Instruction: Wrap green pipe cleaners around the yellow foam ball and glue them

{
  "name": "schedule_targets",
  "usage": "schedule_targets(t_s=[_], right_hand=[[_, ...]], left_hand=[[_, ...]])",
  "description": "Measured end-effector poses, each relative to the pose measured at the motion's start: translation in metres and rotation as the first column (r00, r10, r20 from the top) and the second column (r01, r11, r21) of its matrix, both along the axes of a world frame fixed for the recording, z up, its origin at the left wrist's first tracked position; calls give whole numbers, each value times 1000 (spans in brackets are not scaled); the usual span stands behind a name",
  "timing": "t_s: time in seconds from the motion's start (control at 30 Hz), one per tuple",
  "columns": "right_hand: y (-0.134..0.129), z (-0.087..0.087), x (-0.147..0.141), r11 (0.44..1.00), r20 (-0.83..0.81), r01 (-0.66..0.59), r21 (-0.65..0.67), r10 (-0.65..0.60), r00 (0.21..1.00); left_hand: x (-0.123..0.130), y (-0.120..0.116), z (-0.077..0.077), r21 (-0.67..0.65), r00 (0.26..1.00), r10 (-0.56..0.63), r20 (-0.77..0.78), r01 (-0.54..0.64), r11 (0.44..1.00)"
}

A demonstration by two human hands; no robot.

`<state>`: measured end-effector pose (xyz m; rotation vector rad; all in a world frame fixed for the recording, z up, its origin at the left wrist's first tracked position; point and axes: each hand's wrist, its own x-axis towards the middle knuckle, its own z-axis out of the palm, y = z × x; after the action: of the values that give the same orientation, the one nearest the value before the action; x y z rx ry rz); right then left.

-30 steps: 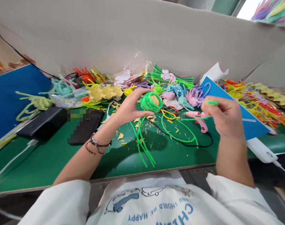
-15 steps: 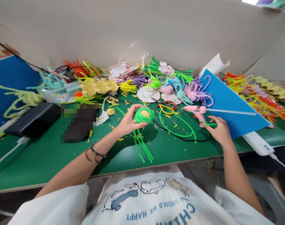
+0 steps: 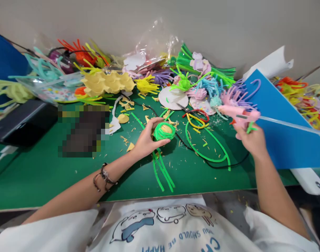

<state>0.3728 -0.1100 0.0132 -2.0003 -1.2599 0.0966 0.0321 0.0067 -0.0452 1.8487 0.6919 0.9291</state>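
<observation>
We see left hand (image 3: 148,139) fingers clasping round fuzzy green ball (image 3: 163,136) side-on, likely baring beige top (image 3: 166,129); right hand (image 3: 256,141) grips pink plastic glue gun (image 3: 240,115)

Before me stands a plain grey wall (image 3: 96,21), spanning the full width of the view and crossed at far right by a dark slanting line. Against it runs my table (image 3: 202,180), its green top smooth and edged nearest me by a thin pale strip. Below lies a grey floor (image 3: 224,210), flecked with yellow bits. Diffuse light casts soft shadows across the tabletop.
</observation>
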Motion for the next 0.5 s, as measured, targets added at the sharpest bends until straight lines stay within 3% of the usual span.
schedule_targets(t_s=[0.17,0.23,0.33,0.5], right_hand=[[16,20,-52,995,-84,-97,21,99,992],[23,17,-76,991,-102,-133,33,136,986],[30,7,-103,956,-143,-287,58,292,946],[30,-10,-113,933,-193,-358,24,356,915]], left_hand=[[-3,-3,-2,75,1000,0,-20,2,997],[-5,-5,-2,106,1000,20,-22,-18,994],[-6,-7,-2,159,1000,19,-8,-17,987],[-6,-10,0,219,998,50,-45,-39,975]])
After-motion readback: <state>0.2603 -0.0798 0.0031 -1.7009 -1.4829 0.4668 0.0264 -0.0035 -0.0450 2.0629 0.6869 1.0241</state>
